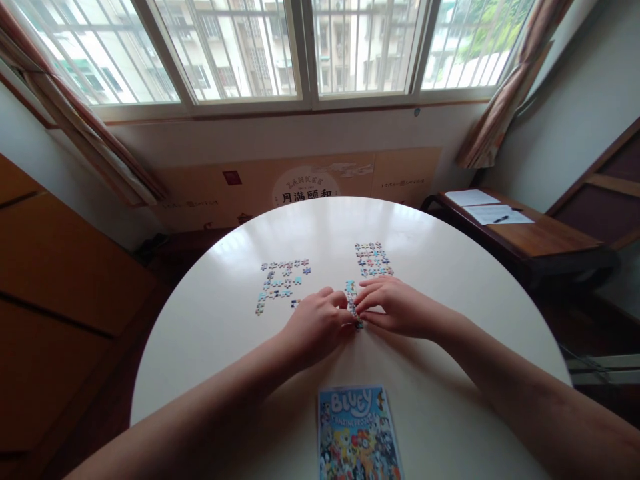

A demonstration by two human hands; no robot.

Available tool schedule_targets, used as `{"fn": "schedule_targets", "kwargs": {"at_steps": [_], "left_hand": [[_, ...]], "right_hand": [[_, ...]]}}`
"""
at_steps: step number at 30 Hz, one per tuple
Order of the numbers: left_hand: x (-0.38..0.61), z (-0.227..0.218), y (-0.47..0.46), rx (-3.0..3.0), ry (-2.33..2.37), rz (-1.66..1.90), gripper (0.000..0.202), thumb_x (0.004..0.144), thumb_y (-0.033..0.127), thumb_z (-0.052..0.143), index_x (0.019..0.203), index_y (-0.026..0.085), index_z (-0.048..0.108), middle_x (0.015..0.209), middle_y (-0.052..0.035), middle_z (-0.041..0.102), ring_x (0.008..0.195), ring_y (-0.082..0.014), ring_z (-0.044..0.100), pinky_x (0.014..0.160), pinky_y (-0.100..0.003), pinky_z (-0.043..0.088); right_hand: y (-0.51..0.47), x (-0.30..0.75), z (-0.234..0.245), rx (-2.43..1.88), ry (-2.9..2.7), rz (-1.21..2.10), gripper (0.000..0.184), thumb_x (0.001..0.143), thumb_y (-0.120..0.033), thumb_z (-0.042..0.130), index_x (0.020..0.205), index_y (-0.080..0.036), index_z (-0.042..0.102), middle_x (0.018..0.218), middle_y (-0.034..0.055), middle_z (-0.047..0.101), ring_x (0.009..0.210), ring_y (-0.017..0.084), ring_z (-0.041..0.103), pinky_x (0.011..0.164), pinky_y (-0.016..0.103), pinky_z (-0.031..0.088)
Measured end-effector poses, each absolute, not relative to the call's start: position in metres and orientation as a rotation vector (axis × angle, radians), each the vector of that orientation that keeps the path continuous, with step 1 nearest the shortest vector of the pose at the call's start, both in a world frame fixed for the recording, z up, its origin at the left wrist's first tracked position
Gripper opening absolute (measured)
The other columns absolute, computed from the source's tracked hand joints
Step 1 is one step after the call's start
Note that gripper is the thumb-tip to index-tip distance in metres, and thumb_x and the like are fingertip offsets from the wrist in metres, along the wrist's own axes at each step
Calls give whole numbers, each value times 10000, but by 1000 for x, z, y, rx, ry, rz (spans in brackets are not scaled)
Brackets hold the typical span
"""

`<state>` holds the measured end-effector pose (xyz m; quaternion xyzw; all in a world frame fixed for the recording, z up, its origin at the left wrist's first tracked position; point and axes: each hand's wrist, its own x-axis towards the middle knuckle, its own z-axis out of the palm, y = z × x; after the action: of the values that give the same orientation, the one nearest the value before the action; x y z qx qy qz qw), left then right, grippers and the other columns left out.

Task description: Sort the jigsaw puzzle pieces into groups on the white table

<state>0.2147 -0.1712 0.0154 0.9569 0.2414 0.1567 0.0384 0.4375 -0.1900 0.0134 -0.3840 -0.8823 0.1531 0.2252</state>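
Observation:
A narrow strip of joined jigsaw puzzle pieces (351, 291) lies on the white round table between my two hands. My left hand (320, 319) is at its left side, fingers curled and pinching at the lower part of the strip. From the right, my right hand (393, 303) reaches in with bent fingers, its fingertips on the strip's right edge. Fingers partly hide the strip's lower end. Loose jigsaw pieces (277, 283) are spread in rows beyond my left hand. Another group of jigsaw pieces (371, 259) lies in rows beyond my right hand.
A Bluey picture card (357, 433) lies on the white table (210, 347) near its front edge, below my hands. At the right, a wooden side table (555, 237) holds papers (493, 213) and a pen. A window and a printed cardboard panel are behind the table.

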Motion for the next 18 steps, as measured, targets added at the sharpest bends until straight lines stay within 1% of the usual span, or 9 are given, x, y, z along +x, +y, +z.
{"fn": "schedule_targets", "kwargs": {"at_steps": [3, 6, 9, 12, 14, 18], "left_hand": [[216, 19, -175, 3036, 706, 428, 160, 910, 218, 630, 879, 258, 782, 860, -37, 684, 752, -177, 550, 657, -308, 471], [213, 19, -173, 3030, 695, 413, 145, 906, 241, 643, 895, 275, 783, 874, -31, 684, 763, -173, 558, 652, -298, 463], [206, 19, -165, 2976, 722, 412, 113, 901, 285, 672, 859, 277, 777, 865, -15, 687, 772, -166, 586, 646, -286, 457], [199, 19, -159, 2932, 750, 419, 116, 888, 302, 694, 812, 259, 771, 838, -4, 691, 736, -151, 603, 637, -277, 452], [198, 20, -157, 2921, 741, 412, 109, 875, 291, 702, 799, 255, 772, 833, -1, 697, 709, -141, 608, 633, -273, 449], [200, 19, -158, 2904, 720, 403, 97, 859, 258, 695, 809, 264, 778, 844, 4, 710, 708, -135, 626, 628, -265, 446]], "right_hand": [[-191, 438, 13, -1106, -2427, 366, 106, 862, -232, 727, 894, -310, 791, 981, -20, 786, 1093, 236, 691, 1061, 471, 445], [-191, 439, 10, -1126, -2431, 326, 103, 842, -233, 747, 883, -316, 793, 997, -21, 787, 1151, 266, 668, 1041, 490, 448], [-190, 440, 9, -1126, -2447, 310, 104, 845, -231, 745, 885, -315, 792, 1017, -33, 785, 1161, 269, 661, 1042, 499, 439], [-190, 441, 8, -1107, -2455, 307, 102, 845, -231, 746, 888, -313, 791, 1022, -37, 784, 1148, 255, 667, 1029, 472, 450], [-189, 442, 7, -1091, -2457, 300, 104, 844, -236, 750, 899, -315, 788, 1022, -34, 783, 1135, 246, 673, 1023, 455, 455], [-188, 444, 6, -1045, -2487, 248, 103, 867, -251, 735, 932, -318, 780, 1045, -27, 779, 1155, 245, 663, 1059, 470, 420]]}}
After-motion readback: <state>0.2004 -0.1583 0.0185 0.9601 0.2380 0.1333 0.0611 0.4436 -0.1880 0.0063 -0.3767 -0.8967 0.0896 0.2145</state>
